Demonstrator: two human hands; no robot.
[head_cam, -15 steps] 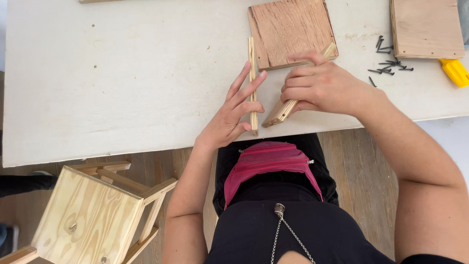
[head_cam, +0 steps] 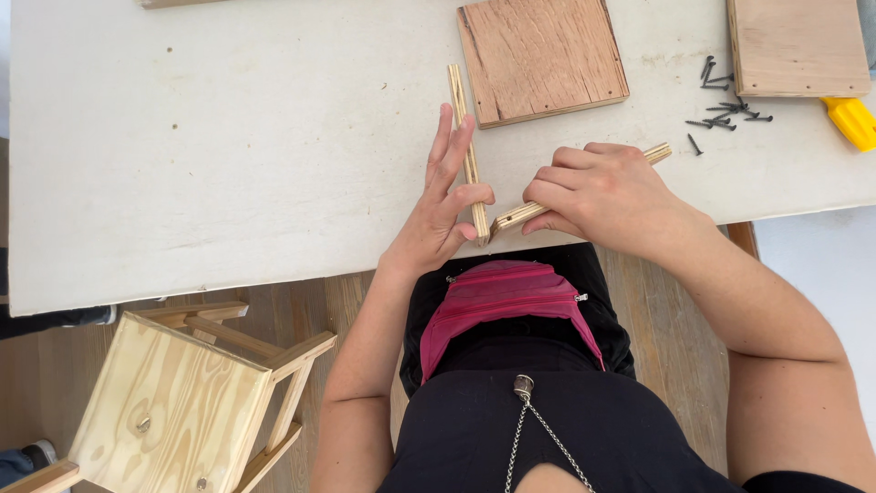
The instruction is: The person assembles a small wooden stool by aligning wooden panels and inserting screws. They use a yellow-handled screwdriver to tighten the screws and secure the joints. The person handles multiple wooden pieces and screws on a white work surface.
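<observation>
Head view: I see one worktop [head_cam: 228, 155] scene from above.
Left hand [head_cam: 444, 205]: fingers spread flat, pinning the upright wooden strip [head_cam: 466, 137], whose long axis runs away from me.
Right hand [head_cam: 607, 192]: curled around the slanted wooden strip [head_cam: 511, 217], long axis running right.
Key relation: their near ends meet just right of my left thumb.

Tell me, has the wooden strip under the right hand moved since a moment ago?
Yes. The wooden strip under the right hand has slid down, away from the square plywood board, whose lower right corner it earlier touched.
</observation>
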